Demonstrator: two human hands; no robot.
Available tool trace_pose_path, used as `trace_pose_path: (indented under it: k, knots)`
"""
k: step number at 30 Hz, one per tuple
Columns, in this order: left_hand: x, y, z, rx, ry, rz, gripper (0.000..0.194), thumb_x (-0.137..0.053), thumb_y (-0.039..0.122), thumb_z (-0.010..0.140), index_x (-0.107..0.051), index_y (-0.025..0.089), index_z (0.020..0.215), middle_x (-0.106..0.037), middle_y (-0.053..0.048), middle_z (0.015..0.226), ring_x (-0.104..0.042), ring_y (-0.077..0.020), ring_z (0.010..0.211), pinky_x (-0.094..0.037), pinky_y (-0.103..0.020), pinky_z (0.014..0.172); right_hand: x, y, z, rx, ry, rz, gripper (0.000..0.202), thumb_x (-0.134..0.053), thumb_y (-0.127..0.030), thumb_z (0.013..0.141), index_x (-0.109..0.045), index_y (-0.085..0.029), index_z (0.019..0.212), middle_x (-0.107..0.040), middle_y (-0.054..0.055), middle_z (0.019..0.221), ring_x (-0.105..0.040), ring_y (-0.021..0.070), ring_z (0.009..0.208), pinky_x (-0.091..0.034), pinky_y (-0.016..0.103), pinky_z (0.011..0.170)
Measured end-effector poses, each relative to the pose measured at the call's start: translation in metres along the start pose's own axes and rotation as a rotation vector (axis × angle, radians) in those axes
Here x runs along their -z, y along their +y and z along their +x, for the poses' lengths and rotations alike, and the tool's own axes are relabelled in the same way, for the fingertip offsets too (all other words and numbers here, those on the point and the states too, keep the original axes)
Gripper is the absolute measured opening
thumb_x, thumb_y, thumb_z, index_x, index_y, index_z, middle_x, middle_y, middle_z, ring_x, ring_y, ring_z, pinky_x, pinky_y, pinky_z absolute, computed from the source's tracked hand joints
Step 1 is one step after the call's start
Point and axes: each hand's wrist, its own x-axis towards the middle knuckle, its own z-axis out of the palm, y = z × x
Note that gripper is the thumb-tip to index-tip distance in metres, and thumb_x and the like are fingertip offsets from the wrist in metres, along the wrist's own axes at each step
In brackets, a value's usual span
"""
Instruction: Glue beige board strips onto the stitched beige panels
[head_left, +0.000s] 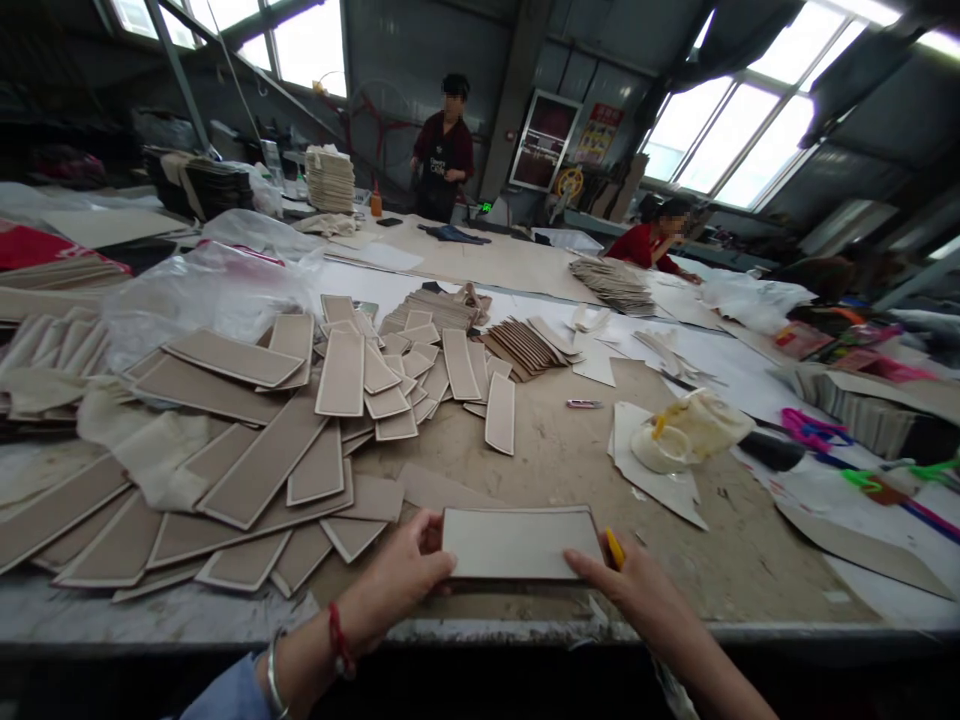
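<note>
While left grip point(405, 568) and right grip point(639, 582) hold the panel point(519, 545) edgewise, tabletop point(564, 458) stretches beyond.

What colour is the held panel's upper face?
Pale greyish cream on the panel, best in head view.

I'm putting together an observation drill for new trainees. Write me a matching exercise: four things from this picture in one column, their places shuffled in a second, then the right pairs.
Things
1. pale panel
2. yellow item
3. red bracelet
4. orange bottle

Places
A. worn on the left arm
B. standing on the far table
C. tucked in the right hand
D. held by the left hand and right hand together

Pairs: 1-D, 2-C, 3-A, 4-B
</note>
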Motion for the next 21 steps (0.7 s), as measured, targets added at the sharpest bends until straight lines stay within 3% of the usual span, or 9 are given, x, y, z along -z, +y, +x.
trace_pose_path:
  k: [5, 10, 13, 16, 19, 21]
  knots:
    - [-0.008, -0.006, 0.006, -0.030, -0.007, 0.020, 0.038, -0.061, 0.023, 0.059, -0.051, 0.013, 0.094, -0.058, -0.005, 0.083, -0.055, -0.0164, 0.076, -0.047, -0.021, 0.054, 0.001, 0.005, 0.006, 0.032, 0.039, -0.102, 0.032, -0.060, -0.052, 0.064, -0.046, -0.024, 0.057, -0.054, -0.001, 0.054, -0.051, 0.0187, 0.055, -0.035, 0.028, 0.053]
    - [-0.020, -0.015, 0.017, -0.057, 0.024, 0.081, 0.066, -0.059, 0.021, 0.062, -0.036, 0.012, 0.123, -0.054, 0.001, 0.074, -0.051, -0.0113, 0.057, -0.043, -0.020, 0.048, 0.018, 0.010, 0.005, 0.004, 0.233, -0.249, 0.024, -0.041, -0.044, 0.080, -0.046, -0.024, 0.069, -0.055, 0.004, 0.061, -0.054, 0.0222, 0.061, -0.035, 0.032, 0.061]
    - [-0.029, -0.020, 0.016, -0.064, 0.013, 0.101, 0.076, -0.057, 0.019, 0.064, -0.027, 0.015, 0.134, -0.052, 0.003, 0.072, -0.049, -0.0097, 0.051, -0.041, -0.020, 0.048, 0.037, 0.005, -0.016, 0.025, 0.382, -0.217, 0.034, -0.033, -0.053, 0.084, -0.050, -0.023, 0.081, -0.058, 0.007, 0.071, -0.057, 0.0238, 0.069, -0.038, 0.034, 0.065]
    - [-0.037, -0.023, 0.015, -0.067, -0.021, 0.097, 0.075, -0.056, 0.021, 0.064, -0.029, 0.015, 0.134, -0.053, 0.002, 0.073, -0.049, -0.0101, 0.051, -0.041, -0.020, 0.047, 0.062, -0.003, -0.037, 0.057, 0.542, -0.082, 0.053, -0.025, -0.066, 0.084, -0.054, -0.022, 0.088, -0.062, 0.008, 0.076, -0.058, 0.0234, 0.073, -0.041, 0.034, 0.068]
    - [-0.039, -0.028, 0.018, -0.100, -0.022, 0.150, 0.075, -0.055, 0.027, 0.065, -0.029, 0.013, 0.134, -0.055, 0.002, 0.071, -0.051, -0.0131, 0.053, -0.044, -0.023, 0.050, 0.088, 0.003, -0.041, 0.019, 0.677, -0.051, 0.067, -0.019, -0.075, 0.080, -0.057, -0.020, 0.080, -0.063, 0.010, 0.078, -0.057, 0.0231, 0.074, -0.042, 0.035, 0.069]
    - [-0.035, -0.033, 0.021, -0.163, 0.013, 0.265, 0.072, -0.055, 0.032, 0.068, -0.032, 0.013, 0.134, -0.059, -0.001, 0.074, -0.056, -0.0167, 0.058, -0.049, -0.028, 0.057, 0.104, 0.018, -0.034, -0.067, 0.777, 0.015, 0.070, -0.019, -0.078, 0.077, -0.057, -0.020, 0.073, -0.060, 0.008, 0.070, -0.055, 0.0205, 0.064, -0.043, 0.035, 0.062]
